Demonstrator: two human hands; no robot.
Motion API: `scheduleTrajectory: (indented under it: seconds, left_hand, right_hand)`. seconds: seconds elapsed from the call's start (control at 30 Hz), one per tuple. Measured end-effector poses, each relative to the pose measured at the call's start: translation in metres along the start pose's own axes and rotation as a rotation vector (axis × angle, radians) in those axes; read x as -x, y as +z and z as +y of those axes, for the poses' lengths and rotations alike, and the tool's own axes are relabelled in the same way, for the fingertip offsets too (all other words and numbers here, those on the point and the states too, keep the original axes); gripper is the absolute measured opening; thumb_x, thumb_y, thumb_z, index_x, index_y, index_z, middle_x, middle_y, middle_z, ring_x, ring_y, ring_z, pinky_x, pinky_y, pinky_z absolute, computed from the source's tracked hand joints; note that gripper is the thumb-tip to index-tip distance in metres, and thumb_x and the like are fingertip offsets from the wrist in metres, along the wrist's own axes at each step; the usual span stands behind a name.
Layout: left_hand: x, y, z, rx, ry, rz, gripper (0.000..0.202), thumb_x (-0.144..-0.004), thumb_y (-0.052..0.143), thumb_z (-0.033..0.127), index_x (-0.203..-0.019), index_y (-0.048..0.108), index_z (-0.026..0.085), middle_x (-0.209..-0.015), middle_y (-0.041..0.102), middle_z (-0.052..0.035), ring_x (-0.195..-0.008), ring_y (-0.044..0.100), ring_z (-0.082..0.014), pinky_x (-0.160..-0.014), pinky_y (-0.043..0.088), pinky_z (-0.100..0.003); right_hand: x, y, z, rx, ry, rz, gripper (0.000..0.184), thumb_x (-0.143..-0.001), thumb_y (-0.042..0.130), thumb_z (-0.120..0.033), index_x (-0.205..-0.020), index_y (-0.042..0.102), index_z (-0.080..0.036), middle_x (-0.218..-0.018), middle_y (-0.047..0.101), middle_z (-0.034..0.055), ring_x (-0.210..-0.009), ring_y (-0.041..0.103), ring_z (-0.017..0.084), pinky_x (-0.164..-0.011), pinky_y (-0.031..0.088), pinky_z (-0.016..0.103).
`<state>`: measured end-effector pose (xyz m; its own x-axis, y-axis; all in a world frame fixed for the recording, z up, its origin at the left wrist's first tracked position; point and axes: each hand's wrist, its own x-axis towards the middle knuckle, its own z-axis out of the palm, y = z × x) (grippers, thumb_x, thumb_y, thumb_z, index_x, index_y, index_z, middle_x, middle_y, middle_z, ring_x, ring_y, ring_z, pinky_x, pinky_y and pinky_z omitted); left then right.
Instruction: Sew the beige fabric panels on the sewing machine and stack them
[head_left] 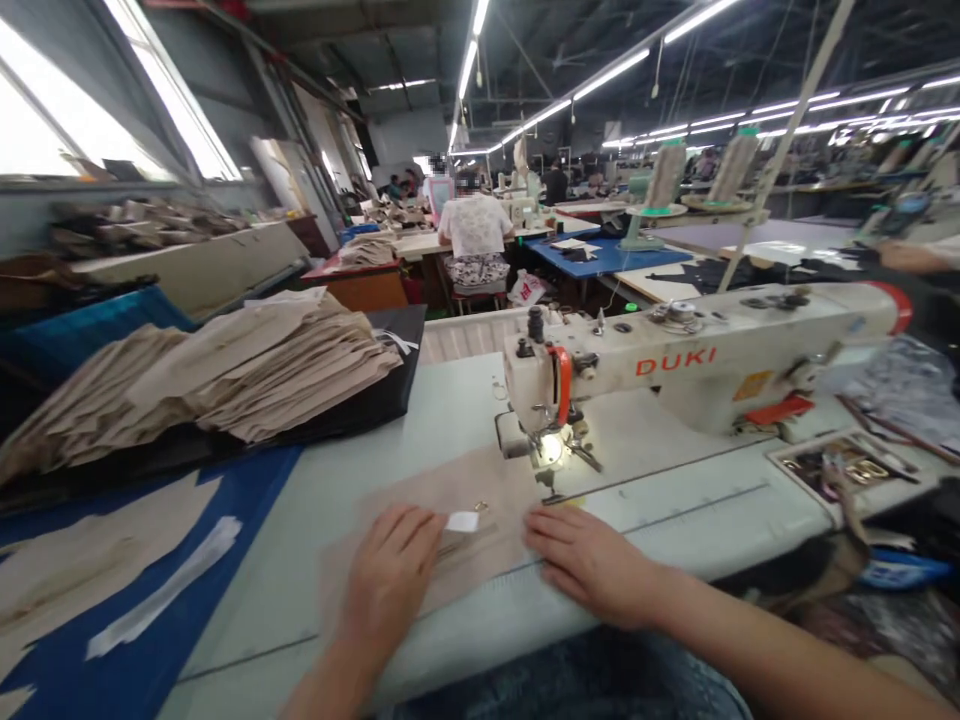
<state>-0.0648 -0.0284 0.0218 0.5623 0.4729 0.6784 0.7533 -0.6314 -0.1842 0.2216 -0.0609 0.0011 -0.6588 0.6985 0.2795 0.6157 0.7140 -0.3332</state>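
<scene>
1. Now, in the head view, the left hand lies palm down on a beige fabric piece, fingers together and pointing up and to the right; its fingertips rest on a small white label, and whether they pinch it or only press it I cannot tell
2. Opposite it, the right hand lies flat on the same fabric, fingers stretched out and close together, pointing left toward the label, with the forearm running off to the lower right
3. Between them, the fabric piece lies flat on the pale sewing table; its long axis runs from lower left to upper right, and its far end reaches under the lit needle area of the white sewing machine
4. A small metal ring sits on the fabric just beside the label
5. To the left, a stack of beige cut pieces rests on a black tray, well apart from both hands
6. Farther back, a seated person faces away at another table
</scene>
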Motion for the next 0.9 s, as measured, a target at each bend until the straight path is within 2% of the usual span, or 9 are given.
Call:
scheduleTrajectory:
  seconds: [0.13,0.23,0.3,0.43,0.6,0.7,0.9]
  left_hand:
    - [-0.034,0.037,0.035,0.083,0.012,-0.043,0.021,-0.093,0.048,0.011,-0.091,0.068,0.018,-0.085,0.069,-0.0055,-0.087,0.061,-0.0214,-0.09,0.048,-0.038]
    - [-0.04,0.058,0.043,0.101,0.012,-0.12,0.025,-0.089,0.047,0.005,-0.089,0.068,0.018,-0.085,0.069,-0.0061,-0.085,0.061,-0.022,-0.089,0.049,-0.039]
    - [-0.038,0.066,0.044,0.112,-0.006,-0.161,0.028,-0.087,0.045,0.003,-0.09,0.068,0.017,-0.086,0.069,-0.0068,-0.083,0.061,-0.0216,-0.086,0.049,-0.039]
    - [-0.037,0.066,0.039,0.15,-0.016,-0.275,0.028,-0.087,0.046,0.003,-0.095,0.068,0.018,-0.09,0.069,-0.0072,-0.084,0.062,-0.0213,-0.085,0.051,-0.037]
    - [-0.047,0.063,0.038,0.206,0.051,-0.411,0.034,-0.085,0.046,0.001,-0.104,0.067,0.019,-0.103,0.069,-0.008,-0.097,0.062,-0.0219,-0.095,0.048,-0.041]
    - [-0.051,0.066,0.04,0.26,0.098,-0.481,0.035,-0.084,0.046,-0.002,-0.104,0.066,0.019,-0.103,0.068,-0.0066,-0.094,0.063,-0.0197,-0.087,0.051,-0.035]
    - [-0.053,0.066,0.047,0.257,0.112,-0.45,0.026,-0.085,0.051,-0.001,-0.098,0.064,0.017,-0.097,0.067,-0.0065,-0.089,0.063,-0.0206,-0.077,0.052,-0.032]
  right_hand:
    - [0.002,0.001,-0.004,-0.034,0.03,-0.018,0.04,-0.097,0.051,-0.03,-0.134,0.055,-0.014,-0.141,0.055,0.0143,-0.133,0.047,0.024,-0.113,0.036,0.041]
    - [0.001,-0.002,-0.004,-0.041,0.023,-0.028,0.041,-0.098,0.052,-0.032,-0.134,0.055,-0.013,-0.14,0.055,0.0146,-0.132,0.047,0.024,-0.113,0.035,0.04]
    - [0.0,-0.006,-0.002,-0.036,0.024,-0.048,0.041,-0.098,0.052,-0.032,-0.133,0.056,-0.012,-0.14,0.055,0.0152,-0.132,0.047,0.025,-0.113,0.035,0.04]
    - [-0.004,-0.013,0.004,-0.017,0.037,-0.077,0.038,-0.097,0.052,-0.03,-0.131,0.057,-0.011,-0.138,0.056,0.0154,-0.13,0.049,0.026,-0.112,0.037,0.043]
    - [-0.007,-0.015,0.007,0.001,0.022,-0.059,0.035,-0.096,0.054,-0.028,-0.126,0.06,-0.01,-0.134,0.059,0.0156,-0.127,0.052,0.027,-0.109,0.04,0.043]
    - [-0.006,-0.012,0.006,0.005,0.019,-0.03,0.035,-0.097,0.053,-0.028,-0.125,0.06,-0.009,-0.133,0.06,0.016,-0.127,0.052,0.027,-0.108,0.041,0.043]
    - [-0.005,-0.006,0.006,0.016,0.014,0.007,0.034,-0.096,0.053,-0.028,-0.123,0.061,-0.008,-0.132,0.06,0.0155,-0.127,0.051,0.026,-0.11,0.039,0.04]
